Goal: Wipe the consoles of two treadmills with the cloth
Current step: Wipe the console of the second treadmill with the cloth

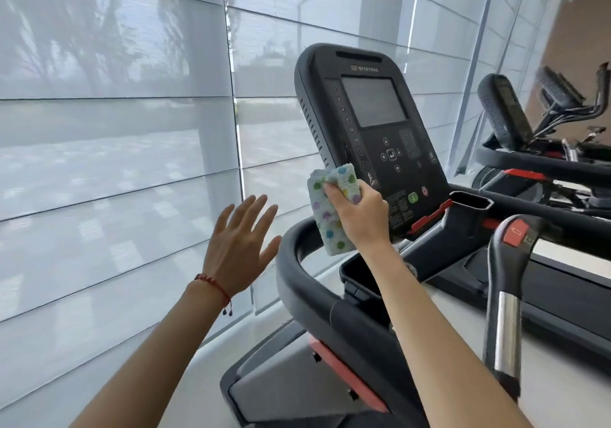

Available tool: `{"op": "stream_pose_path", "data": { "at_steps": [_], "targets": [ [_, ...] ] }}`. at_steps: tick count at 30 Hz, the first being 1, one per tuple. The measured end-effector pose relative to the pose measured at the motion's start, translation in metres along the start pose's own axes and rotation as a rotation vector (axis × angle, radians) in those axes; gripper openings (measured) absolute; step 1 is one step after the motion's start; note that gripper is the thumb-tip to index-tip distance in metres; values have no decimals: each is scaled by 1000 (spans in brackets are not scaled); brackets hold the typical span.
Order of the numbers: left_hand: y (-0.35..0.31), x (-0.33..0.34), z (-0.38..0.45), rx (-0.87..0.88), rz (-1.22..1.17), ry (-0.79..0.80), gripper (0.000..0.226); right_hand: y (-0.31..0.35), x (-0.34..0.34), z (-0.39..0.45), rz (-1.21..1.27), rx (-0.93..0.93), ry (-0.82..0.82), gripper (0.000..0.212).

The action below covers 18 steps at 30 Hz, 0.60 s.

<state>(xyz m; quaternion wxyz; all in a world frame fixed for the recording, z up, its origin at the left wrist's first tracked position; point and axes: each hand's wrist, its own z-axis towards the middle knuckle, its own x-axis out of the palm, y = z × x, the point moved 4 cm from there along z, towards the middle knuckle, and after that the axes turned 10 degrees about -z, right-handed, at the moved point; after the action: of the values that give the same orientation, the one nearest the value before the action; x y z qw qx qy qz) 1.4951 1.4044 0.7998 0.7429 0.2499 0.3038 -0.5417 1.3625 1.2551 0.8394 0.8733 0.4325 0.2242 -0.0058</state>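
Observation:
A black treadmill console (370, 120) with a grey screen and button pad stands upright in front of me. My right hand (358, 211) grips a light cloth with coloured dots (325, 211), bunched, at the console's lower left corner. The cloth hangs down over the curved black handrail (291, 282). My left hand (243, 242) is held in the air left of the handrail, fingers spread, holding nothing; a red bracelet is on its wrist. A second treadmill console (501, 110) stands farther back at the right, seen from the side.
Tall windows with translucent blinds (115, 129) fill the left and back. A cup holder (471, 201) sits right of the near console. A handlebar with a red button (510, 232) and chrome grip rises at the right. More gym machines (568, 103) stand at the far right.

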Motion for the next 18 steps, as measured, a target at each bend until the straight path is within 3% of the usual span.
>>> {"op": "stream_pose_path", "data": {
  "at_steps": [10,18],
  "targets": [
    [-17,-18,-120,51,-206,-10,49,0,-14,-179,80,209,-50,30],
    [-88,-11,-199,84,-386,91,51,-45,-63,-312,-31,441,-110,19]
  ]
}}
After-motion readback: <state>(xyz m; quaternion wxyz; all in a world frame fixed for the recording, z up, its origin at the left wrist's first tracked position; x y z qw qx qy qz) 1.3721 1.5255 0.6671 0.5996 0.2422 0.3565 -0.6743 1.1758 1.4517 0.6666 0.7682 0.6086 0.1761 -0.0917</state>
